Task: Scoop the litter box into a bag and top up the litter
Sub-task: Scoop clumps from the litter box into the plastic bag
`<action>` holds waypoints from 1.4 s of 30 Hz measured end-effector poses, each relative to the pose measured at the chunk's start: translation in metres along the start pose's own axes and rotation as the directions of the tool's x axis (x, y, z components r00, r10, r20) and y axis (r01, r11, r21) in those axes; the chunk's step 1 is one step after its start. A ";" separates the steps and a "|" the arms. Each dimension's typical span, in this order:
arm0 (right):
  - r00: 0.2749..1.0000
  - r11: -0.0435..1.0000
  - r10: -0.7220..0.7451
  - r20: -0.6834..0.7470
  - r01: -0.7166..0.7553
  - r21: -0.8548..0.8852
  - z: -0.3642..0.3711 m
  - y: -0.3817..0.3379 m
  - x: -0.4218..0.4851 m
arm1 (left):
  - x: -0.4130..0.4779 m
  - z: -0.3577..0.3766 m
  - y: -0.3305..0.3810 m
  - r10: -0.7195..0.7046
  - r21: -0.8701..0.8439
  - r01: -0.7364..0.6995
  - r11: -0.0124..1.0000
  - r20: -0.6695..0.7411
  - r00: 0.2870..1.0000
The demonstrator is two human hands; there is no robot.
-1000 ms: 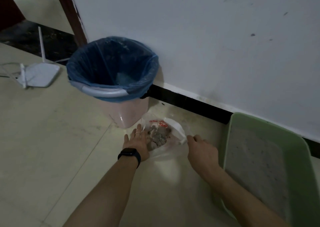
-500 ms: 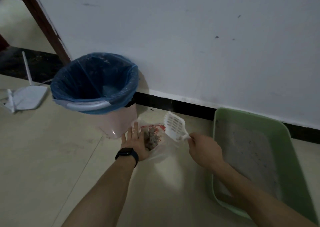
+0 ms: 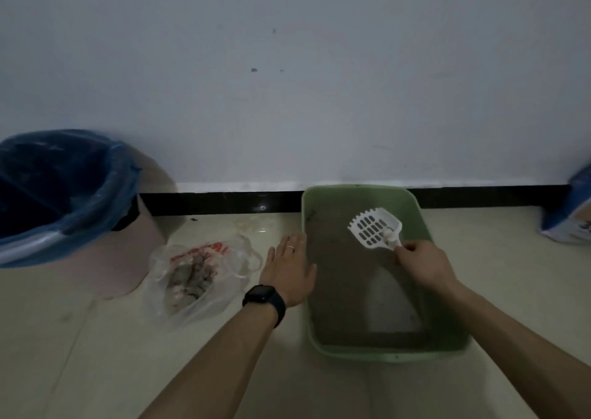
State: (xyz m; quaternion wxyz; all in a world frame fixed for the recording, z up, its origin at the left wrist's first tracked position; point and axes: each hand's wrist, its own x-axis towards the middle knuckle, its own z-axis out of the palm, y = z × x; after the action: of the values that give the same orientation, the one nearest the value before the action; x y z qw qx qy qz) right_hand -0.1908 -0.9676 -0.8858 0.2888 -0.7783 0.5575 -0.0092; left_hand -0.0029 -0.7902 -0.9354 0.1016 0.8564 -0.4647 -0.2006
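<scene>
A green litter box (image 3: pixel 425 223) with grey litter stands against the wall, with a bare pale patch in its near half. My right hand (image 3: pixel 423 263) grips the handle of a white slotted scoop (image 3: pixel 374 227), held above the litter. With fingers straight, my left hand (image 3: pixel 289 268) lies at the box's left rim. A clear plastic bag (image 3: pixel 198 278) with red print and grey clumps inside lies on the floor left of that hand.
A pink bin with a blue liner (image 3: pixel 64 195) stands at the left by the wall. A blue and white package (image 3: pixel 572 214) sits at the right edge. Pale floor tiles spread in front of me.
My right hand carried the scoop from beside the bag over the litter box. My left hand let go of the bag and moved right to the box's rim. The view swung right.
</scene>
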 end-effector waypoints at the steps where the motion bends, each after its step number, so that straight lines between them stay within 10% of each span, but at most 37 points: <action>1: 0.999 0.999 0.013 0.029 -0.012 -0.030 0.001 0.010 0.000 | 0.000 0.007 0.007 0.013 0.018 -0.013 1.000 0.009 1.000; 7: 0.989 0.996 0.046 0.144 -0.034 -0.086 0.034 0.032 0.003 | 0.005 0.028 0.012 -0.030 0.084 0.029 0.996 0.016 0.999; 17: 0.899 0.785 -0.437 -0.028 0.366 -0.501 0.055 -0.027 0.053 | 0.006 0.044 0.009 -0.088 0.077 0.093 0.993 -0.073 0.993; 25: 0.854 0.648 -0.511 0.103 0.461 -0.607 0.059 -0.065 0.082 | 0.005 0.047 0.009 -0.103 0.053 0.109 0.993 -0.100 0.990; 34: 0.629 0.342 -0.670 0.394 0.733 -0.588 0.024 -0.010 0.060 | 0.006 0.046 0.007 -0.055 0.024 0.058 0.998 -0.120 0.991; 37: 0.651 0.405 -0.684 0.330 0.715 -0.570 0.016 0.006 0.048 | 0.006 0.047 0.005 -0.050 0.025 0.054 0.998 -0.123 0.991; 42: 0.904 0.785 -0.399 0.156 0.425 -0.452 0.018 0.015 0.047 | 0.005 0.045 0.006 -0.053 0.018 0.056 0.998 -0.113 0.992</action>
State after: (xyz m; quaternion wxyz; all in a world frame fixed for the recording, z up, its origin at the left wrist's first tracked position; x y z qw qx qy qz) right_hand -0.1800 -1.0038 -0.9217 0.0943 -0.9275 0.3514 0.0853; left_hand -0.0246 -0.7973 -0.9755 0.1131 0.8798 -0.4367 -0.1500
